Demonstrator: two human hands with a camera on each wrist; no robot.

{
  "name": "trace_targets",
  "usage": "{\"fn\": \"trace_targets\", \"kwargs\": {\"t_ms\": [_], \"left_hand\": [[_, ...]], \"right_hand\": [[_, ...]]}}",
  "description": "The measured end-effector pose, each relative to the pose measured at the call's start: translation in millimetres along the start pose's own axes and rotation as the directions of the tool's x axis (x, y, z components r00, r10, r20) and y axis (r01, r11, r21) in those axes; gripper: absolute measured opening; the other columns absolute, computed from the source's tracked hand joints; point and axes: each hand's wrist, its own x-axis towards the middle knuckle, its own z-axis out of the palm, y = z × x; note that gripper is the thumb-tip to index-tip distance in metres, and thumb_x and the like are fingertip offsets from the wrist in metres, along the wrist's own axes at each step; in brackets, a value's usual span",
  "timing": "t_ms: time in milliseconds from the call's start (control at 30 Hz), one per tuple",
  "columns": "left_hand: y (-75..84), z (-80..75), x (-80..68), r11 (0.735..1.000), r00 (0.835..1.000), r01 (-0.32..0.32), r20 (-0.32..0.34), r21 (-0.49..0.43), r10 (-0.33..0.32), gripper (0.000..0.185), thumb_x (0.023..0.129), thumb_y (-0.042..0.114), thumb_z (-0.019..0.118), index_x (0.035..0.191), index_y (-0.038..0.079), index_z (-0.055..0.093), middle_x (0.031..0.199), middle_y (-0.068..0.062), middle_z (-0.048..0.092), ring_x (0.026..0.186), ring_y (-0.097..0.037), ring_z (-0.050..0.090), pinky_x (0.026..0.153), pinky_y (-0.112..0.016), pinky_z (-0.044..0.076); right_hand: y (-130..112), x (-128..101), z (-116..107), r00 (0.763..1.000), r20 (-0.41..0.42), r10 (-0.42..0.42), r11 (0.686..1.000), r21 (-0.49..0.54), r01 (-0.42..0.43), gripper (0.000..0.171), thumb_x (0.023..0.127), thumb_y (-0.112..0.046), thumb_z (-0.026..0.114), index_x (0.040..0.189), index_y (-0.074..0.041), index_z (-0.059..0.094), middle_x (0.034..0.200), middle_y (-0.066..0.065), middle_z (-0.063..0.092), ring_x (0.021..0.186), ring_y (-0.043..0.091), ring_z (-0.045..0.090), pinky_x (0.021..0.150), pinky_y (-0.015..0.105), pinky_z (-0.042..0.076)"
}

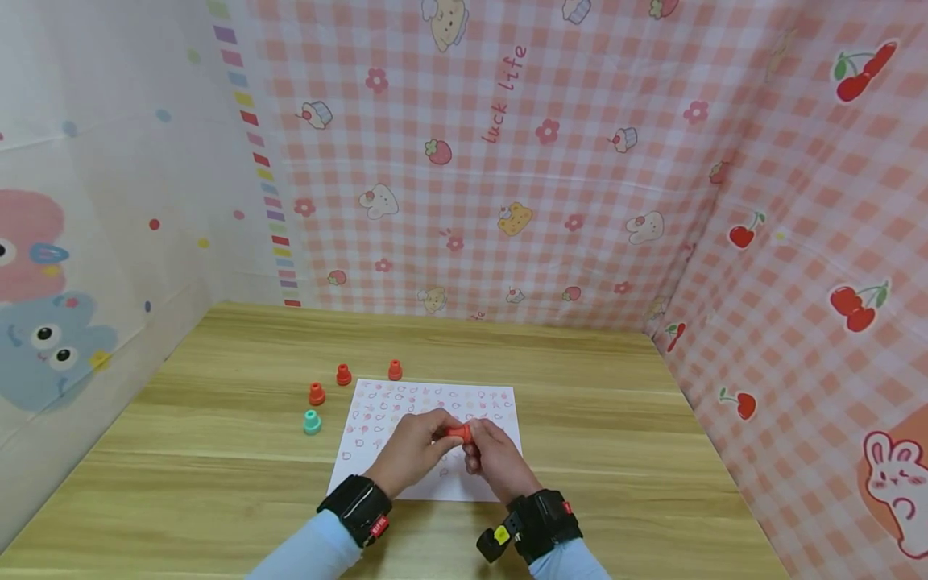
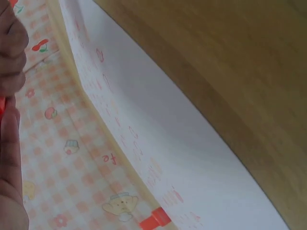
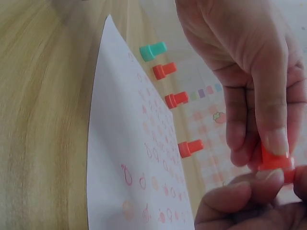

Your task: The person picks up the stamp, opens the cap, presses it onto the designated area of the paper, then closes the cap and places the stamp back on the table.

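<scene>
"luck life" in pink letters on checked backdrop cloth [image 1: 507,89].

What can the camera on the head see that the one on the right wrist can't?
Only the head view shows both wristbands, the sleeves and the far edge of the wooden table.

Only the right wrist view shows up close the fingertips that pinch the red stamp.

Both show the left hand, the right hand, the stamped paper, the green stamp and three red stamps standing beside the sheet.
</scene>
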Motion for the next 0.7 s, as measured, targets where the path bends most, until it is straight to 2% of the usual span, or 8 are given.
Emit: {"fn": "trace_targets", "kwargs": {"t_ms": [167, 300, 467, 600, 700], "left_hand": [[4.8, 5.6, 0.3, 0.995, 0.998, -0.016, -0.066, 0.098, 0.023, 0.012, 0.085, 0.011, 0.078, 0.093, 0.011, 0.07, 0.086, 0.003, 0.071, 0.074, -0.006, 0.061, 0.066, -0.025, 0.051], [8.2, 5.9, 1.1, 0.992, 0.997, -0.004, -0.072, 0.122, 0.013, 0.012, 0.084, 0.011, 0.079, 0.093, 0.01, 0.07, 0.085, 0.001, 0.071, 0.072, -0.006, 0.061, 0.063, -0.024, 0.05], [6.7, -1.4, 4.6, 0.999, 0.998, 0.054, -0.025, -0.011, -0.054, 0.01, 0.085, 0.012, 0.078, 0.093, 0.013, 0.072, 0.082, 0.008, 0.07, 0.07, -0.004, 0.057, 0.061, -0.023, 0.048], [4.6, -8.4, 6.8, 0.989, 0.994, 0.108, 0.027, -0.104, -0.106, 0.01, 0.086, 0.013, 0.077, 0.095, 0.015, 0.073, 0.083, 0.011, 0.069, 0.07, -0.004, 0.058, 0.065, -0.024, 0.05], [3.8, -11.5, 7.1, 0.972, 0.985, 0.171, 0.055, -0.162, -0.164, 0.01, 0.088, 0.015, 0.076, 0.097, 0.016, 0.073, 0.087, 0.009, 0.07, 0.076, -0.007, 0.062, 0.07, -0.027, 0.052]], "right_hand": [[-2.5, -1.2, 6.8, 0.995, -0.09, -0.036, 0.997, -0.069, 0.029, 0.027, 0.11, -0.027, 0.034, 0.101, -0.005, 0.047, 0.081, 0.002, 0.044, 0.065, 0.014, 0.043, 0.06, 0.025, 0.036], [-1.2, -1.6, 9.5, 0.988, -0.136, -0.07, 0.993, -0.102, 0.056, 0.027, 0.109, -0.026, 0.035, 0.101, -0.003, 0.048, 0.079, 0.002, 0.044, 0.064, 0.014, 0.043, 0.058, 0.025, 0.035], [1.8, 0.5, 5.3, 0.992, -0.083, -0.093, 0.995, -0.054, 0.088, 0.024, 0.11, -0.024, 0.034, 0.102, -0.004, 0.046, 0.08, 0.002, 0.042, 0.064, 0.014, 0.039, 0.058, 0.025, 0.033], [0.6, -0.4, 0.4, 0.996, 0.002, -0.088, 0.996, -0.002, 0.088, 0.024, 0.11, -0.024, 0.032, 0.103, -0.005, 0.045, 0.081, 0.003, 0.04, 0.066, 0.015, 0.038, 0.058, 0.025, 0.033], [-0.7, -2.0, -5.4, 0.998, 0.036, -0.059, 0.998, 0.04, 0.058, 0.026, 0.11, -0.028, 0.031, 0.104, -0.007, 0.046, 0.082, 0.002, 0.04, 0.069, 0.015, 0.039, 0.061, 0.026, 0.034]]}}
